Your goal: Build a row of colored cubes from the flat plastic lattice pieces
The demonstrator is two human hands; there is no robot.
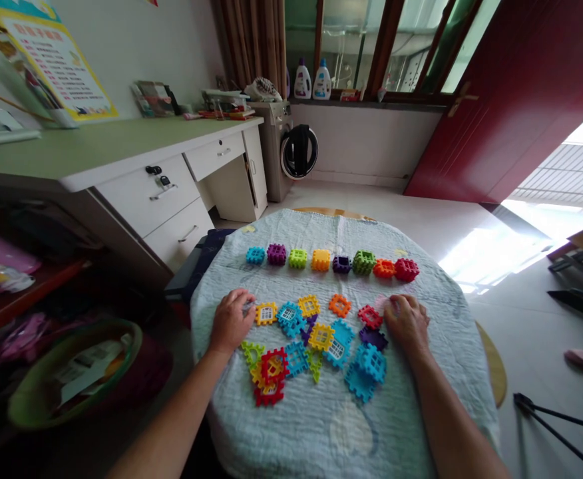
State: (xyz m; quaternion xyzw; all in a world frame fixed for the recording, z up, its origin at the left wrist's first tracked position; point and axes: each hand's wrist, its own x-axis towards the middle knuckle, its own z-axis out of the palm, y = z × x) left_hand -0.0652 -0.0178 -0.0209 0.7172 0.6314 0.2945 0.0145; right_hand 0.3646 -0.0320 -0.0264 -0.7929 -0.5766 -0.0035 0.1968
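Observation:
My left hand (231, 320) rests on the cloth, palm down with the fingers loosely bent. Its thumb side lies beside a yellow window-patterned building piece (266, 313). On the right, my right hand (407, 320) also rests on the cloth, close to a red square piece (370, 316) and a dark purple piece (373, 338). Neither hand visibly holds anything. Between them lie several flat interlocking pieces, among them a blue one (290, 318), an orange ring-like square (339, 305), red pieces (270, 392) and green triangles (315, 365). Some overlap.
Behind the pieces, a row of assembled cubes runs from a light-blue cube (255, 255) to a red cube (406, 269). A pale cloth (351, 429) covers the round table. Around it stand a desk (136, 143), a basket (134, 372) and a black tripod leg (561, 414).

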